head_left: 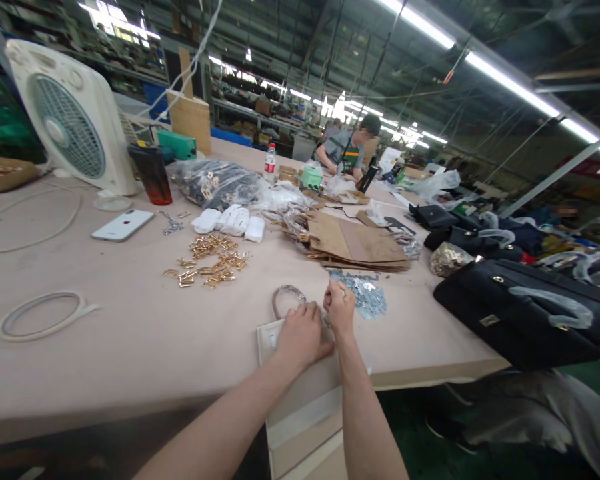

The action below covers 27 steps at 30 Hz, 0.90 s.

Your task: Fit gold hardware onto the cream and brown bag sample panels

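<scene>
A light beige bag panel (263, 340) with a looped handle (283, 293) lies at the table's near edge. A wider striped part (305, 427) hangs below that edge under my forearms. My left hand (301, 333) rests flat on the panel, thumb out to the right, and hides much of it. Just beside it, my right hand (339, 303) is closed, its fingers pinched together at the panel's right side. What those fingers hold is hidden. Behind my right hand lies a pile of small silvery metal plates (369, 299).
Gold-coloured buckles (213, 257) lie left of centre, with a phone (123, 225) and a tape roll (43, 316) farther left. Stacked brown panels (355, 239) are ahead. Black handbags (525, 310) line the right. A fan (70, 120) stands back left; a person (347, 150) works across the table.
</scene>
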Each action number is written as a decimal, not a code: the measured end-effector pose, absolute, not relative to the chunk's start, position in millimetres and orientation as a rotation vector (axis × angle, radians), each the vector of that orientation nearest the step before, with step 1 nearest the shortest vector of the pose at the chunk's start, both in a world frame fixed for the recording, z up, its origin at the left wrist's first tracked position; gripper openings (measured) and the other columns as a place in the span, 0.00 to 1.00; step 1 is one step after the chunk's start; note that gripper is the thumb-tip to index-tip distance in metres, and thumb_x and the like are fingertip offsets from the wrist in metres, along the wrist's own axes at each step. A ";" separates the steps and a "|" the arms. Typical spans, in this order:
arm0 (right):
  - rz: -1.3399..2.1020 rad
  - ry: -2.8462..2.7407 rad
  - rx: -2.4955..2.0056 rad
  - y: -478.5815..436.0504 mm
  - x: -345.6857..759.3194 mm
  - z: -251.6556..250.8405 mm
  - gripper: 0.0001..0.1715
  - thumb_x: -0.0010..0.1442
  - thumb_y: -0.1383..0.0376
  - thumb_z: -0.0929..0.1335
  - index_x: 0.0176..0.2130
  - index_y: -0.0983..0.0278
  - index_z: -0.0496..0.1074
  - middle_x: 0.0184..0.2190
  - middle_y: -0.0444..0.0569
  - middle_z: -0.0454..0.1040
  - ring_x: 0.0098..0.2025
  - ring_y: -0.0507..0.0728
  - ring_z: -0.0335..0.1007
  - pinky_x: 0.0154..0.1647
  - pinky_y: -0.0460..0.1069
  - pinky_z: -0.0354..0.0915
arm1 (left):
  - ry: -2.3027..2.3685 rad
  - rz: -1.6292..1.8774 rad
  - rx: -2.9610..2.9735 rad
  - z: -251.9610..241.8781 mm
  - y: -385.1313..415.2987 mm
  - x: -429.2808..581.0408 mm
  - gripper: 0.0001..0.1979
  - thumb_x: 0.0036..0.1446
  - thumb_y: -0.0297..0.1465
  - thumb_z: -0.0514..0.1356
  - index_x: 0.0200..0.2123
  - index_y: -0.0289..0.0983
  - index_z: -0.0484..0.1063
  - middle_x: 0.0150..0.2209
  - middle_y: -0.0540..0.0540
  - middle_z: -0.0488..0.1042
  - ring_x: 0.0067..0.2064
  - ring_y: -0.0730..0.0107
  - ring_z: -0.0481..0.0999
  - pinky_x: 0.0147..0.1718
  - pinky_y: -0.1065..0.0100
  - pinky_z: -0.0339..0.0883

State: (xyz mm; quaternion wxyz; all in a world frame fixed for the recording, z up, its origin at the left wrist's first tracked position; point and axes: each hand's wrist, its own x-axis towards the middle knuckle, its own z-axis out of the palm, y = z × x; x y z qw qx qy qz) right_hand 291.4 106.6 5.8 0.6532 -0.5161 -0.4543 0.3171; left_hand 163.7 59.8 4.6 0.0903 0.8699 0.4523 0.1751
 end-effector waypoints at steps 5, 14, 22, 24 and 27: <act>0.700 -0.923 -0.912 95.1 296.7 17.7 0.28 0.66 0.45 0.67 0.23 0.60 0.63 0.15 0.35 0.54 0.15 0.47 0.47 0.15 0.43 0.46 | 1.345 0.526 2.557 5.1 58.7 163.0 0.37 0.56 0.54 0.64 0.59 0.35 0.68 0.60 0.33 0.69 0.57 0.44 0.68 0.54 0.48 0.63; 0.778 -1.027 -1.027 88.7 292.9 7.9 0.28 0.65 0.50 0.69 0.21 0.61 0.64 0.14 0.36 0.55 0.14 0.47 0.47 0.14 0.44 0.45 | 1.366 0.538 2.547 4.4 56.8 163.7 0.36 0.55 0.52 0.66 0.59 0.36 0.69 0.61 0.34 0.69 0.57 0.45 0.69 0.55 0.48 0.62; 0.633 -0.938 -0.920 87.8 293.8 6.3 0.27 0.66 0.49 0.67 0.23 0.61 0.63 0.15 0.36 0.55 0.14 0.47 0.49 0.14 0.43 0.47 | 1.370 0.569 2.551 0.6 54.4 163.4 0.36 0.58 0.54 0.61 0.60 0.34 0.68 0.60 0.33 0.69 0.56 0.45 0.69 0.54 0.48 0.63; 0.701 -0.932 -0.969 86.1 293.2 -2.4 0.28 0.66 0.49 0.68 0.22 0.61 0.62 0.15 0.36 0.55 0.14 0.47 0.48 0.14 0.43 0.46 | 1.379 0.574 2.548 -1.4 54.9 164.9 0.35 0.59 0.54 0.61 0.59 0.33 0.69 0.60 0.33 0.70 0.56 0.45 0.69 0.55 0.48 0.63; 0.685 -0.806 -0.887 81.4 295.7 -10.8 0.29 0.68 0.49 0.66 0.22 0.61 0.60 0.15 0.35 0.54 0.15 0.46 0.47 0.15 0.43 0.48 | 1.371 0.592 2.527 -2.6 56.9 165.6 0.38 0.58 0.54 0.62 0.62 0.33 0.67 0.63 0.33 0.68 0.59 0.44 0.69 0.57 0.47 0.62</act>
